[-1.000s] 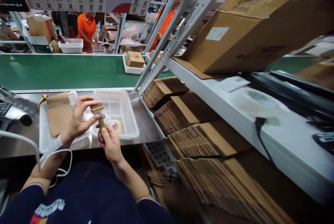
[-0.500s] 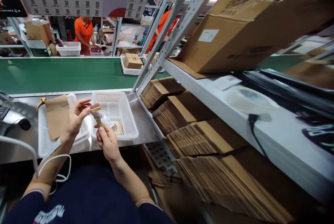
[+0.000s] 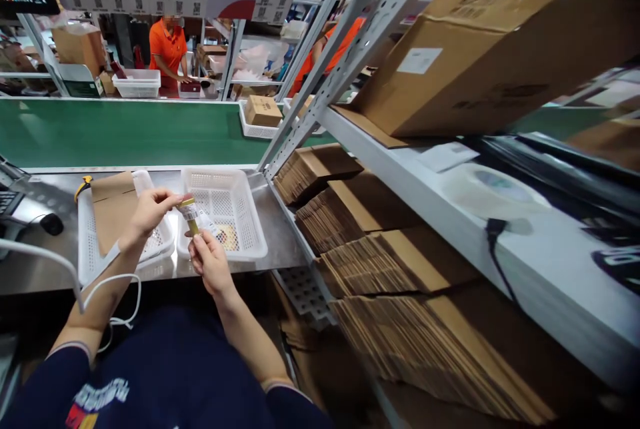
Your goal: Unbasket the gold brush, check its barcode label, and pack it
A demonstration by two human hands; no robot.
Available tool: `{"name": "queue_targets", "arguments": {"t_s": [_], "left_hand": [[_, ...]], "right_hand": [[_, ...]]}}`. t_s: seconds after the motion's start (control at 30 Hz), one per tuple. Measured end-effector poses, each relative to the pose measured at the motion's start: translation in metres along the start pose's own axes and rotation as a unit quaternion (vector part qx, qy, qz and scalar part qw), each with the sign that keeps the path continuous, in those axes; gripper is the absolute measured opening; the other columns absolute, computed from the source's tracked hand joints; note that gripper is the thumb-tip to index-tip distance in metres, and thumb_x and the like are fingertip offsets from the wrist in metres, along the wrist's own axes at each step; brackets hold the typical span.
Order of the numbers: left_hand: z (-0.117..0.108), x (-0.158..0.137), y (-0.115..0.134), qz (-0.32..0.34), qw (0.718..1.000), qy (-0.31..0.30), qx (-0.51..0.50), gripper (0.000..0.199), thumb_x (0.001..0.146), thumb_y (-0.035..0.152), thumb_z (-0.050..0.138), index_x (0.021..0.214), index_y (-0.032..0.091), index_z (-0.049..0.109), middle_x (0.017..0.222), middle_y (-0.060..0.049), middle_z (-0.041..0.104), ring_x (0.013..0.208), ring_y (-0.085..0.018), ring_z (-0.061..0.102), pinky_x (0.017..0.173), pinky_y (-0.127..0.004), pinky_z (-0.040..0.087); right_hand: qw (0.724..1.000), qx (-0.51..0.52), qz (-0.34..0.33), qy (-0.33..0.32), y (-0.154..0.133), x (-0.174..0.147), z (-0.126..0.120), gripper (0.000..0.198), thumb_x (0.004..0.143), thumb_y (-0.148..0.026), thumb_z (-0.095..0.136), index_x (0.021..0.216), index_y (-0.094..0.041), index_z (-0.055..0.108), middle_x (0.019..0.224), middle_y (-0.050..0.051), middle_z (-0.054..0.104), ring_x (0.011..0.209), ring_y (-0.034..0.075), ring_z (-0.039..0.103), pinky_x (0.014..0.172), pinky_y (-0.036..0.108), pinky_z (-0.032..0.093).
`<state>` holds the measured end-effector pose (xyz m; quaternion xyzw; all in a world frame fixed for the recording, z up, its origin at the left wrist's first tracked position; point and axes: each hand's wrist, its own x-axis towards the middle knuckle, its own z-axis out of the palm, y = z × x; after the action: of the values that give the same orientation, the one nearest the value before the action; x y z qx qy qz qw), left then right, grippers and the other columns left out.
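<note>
Between my hands is a small gold tube-like item (image 3: 190, 212) with a white barcode label and a dark reddish upper end. My left hand (image 3: 150, 213) pinches the reddish end between thumb and fingers. Lower down, my right hand (image 3: 212, 261) grips the gold end. Both hands are over the near left side of a white perforated basket (image 3: 256, 237), where a clear packet and a small patterned piece (image 3: 229, 238) lie. Beneath my left forearm, another white basket (image 3: 86, 246) holds a flat brown cardboard piece (image 3: 114, 210).
Stacks of folded cardboard (image 3: 380, 282) fill the rack on the right, below a shelf with a large carton (image 3: 450, 76) and a tape roll (image 3: 495, 189). A green conveyor (image 3: 125, 132) crosses ahead. Beyond it stands a person in orange (image 3: 168, 49). A white cable (image 3: 45, 249) loops near my left arm.
My left fingers, more spread before, are now closed in a pinch at the item's reddish end. My right hand keeps its hold. The whole view has shifted slightly.
</note>
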<state>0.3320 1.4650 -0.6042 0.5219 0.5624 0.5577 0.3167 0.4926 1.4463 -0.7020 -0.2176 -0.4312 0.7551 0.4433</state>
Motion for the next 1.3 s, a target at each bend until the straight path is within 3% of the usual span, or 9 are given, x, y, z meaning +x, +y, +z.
{"name": "queue_targets", "arguments": {"t_s": [0.23, 0.57, 0.8, 0.9, 1.07, 1.3], "left_hand": [[0.003, -0.001, 0.000, -0.016, 1.000, 0.005, -0.003, 0.037, 0.065, 0.043, 0.084, 0.054, 0.015, 0.063, 0.055, 0.000, 0.052, 0.059, -0.010, 0.042, 0.060, -0.025, 0.035], [0.008, -0.001, -0.009, 0.004, 1.000, -0.004, -0.031, 0.034, 0.066, 0.038, 0.083, 0.051, 0.015, 0.063, 0.056, -0.001, 0.053, 0.058, -0.011, 0.047, 0.062, -0.025, 0.042], [0.010, -0.015, -0.007, 0.083, 0.995, -0.006, -0.053, 0.030, 0.076, 0.039, 0.087, 0.061, 0.016, 0.074, 0.070, -0.004, 0.061, 0.069, -0.015, 0.058, 0.072, -0.029, 0.054], [0.011, -0.023, -0.003, 0.102, 0.994, -0.006, -0.038, 0.027, 0.080, 0.038, 0.085, 0.066, 0.017, 0.078, 0.073, -0.004, 0.061, 0.069, -0.015, 0.057, 0.071, -0.030, 0.053], [0.014, -0.028, 0.003, 0.124, 0.992, -0.008, -0.001, 0.018, 0.083, 0.036, 0.084, 0.075, 0.020, 0.085, 0.075, -0.005, 0.065, 0.072, -0.015, 0.060, 0.068, -0.028, 0.046], [0.017, -0.011, -0.001, 0.074, 0.997, -0.029, 0.008, 0.031, 0.077, 0.042, 0.084, 0.063, 0.016, 0.076, 0.067, -0.005, 0.064, 0.066, -0.014, 0.055, 0.064, -0.027, 0.041]], "right_hand": [[0.999, -0.026, 0.032, -0.005, 0.003, -0.004, -0.008, 0.060, 0.083, -0.070, 0.074, 0.108, -0.017, 0.059, 0.069, -0.008, 0.055, 0.036, 0.004, 0.039, 0.031, 0.020, 0.021], [0.996, -0.078, 0.049, -0.004, 0.006, -0.011, -0.015, 0.060, 0.085, -0.072, 0.071, 0.108, -0.018, 0.058, 0.070, -0.007, 0.058, 0.040, 0.005, 0.046, 0.034, 0.018, 0.032], [0.993, -0.115, -0.031, 0.006, 0.018, -0.010, -0.028, 0.059, 0.089, -0.073, 0.069, 0.107, -0.018, 0.059, 0.072, -0.004, 0.058, 0.051, 0.009, 0.054, 0.049, 0.023, 0.047], [0.987, -0.136, -0.081, -0.011, 0.024, -0.008, -0.035, 0.053, 0.094, -0.069, 0.066, 0.107, -0.018, 0.062, 0.074, -0.003, 0.059, 0.057, 0.010, 0.057, 0.058, 0.025, 0.050], [0.978, -0.169, -0.121, -0.016, 0.028, -0.005, -0.044, 0.049, 0.097, -0.066, 0.064, 0.110, -0.019, 0.063, 0.078, -0.001, 0.061, 0.060, 0.011, 0.059, 0.062, 0.027, 0.050], [0.991, -0.127, -0.053, -0.004, 0.026, -0.010, -0.045, 0.061, 0.094, -0.076, 0.061, 0.114, -0.019, 0.064, 0.064, -0.007, 0.049, 0.043, 0.006, 0.035, 0.041, 0.022, 0.029]]}}
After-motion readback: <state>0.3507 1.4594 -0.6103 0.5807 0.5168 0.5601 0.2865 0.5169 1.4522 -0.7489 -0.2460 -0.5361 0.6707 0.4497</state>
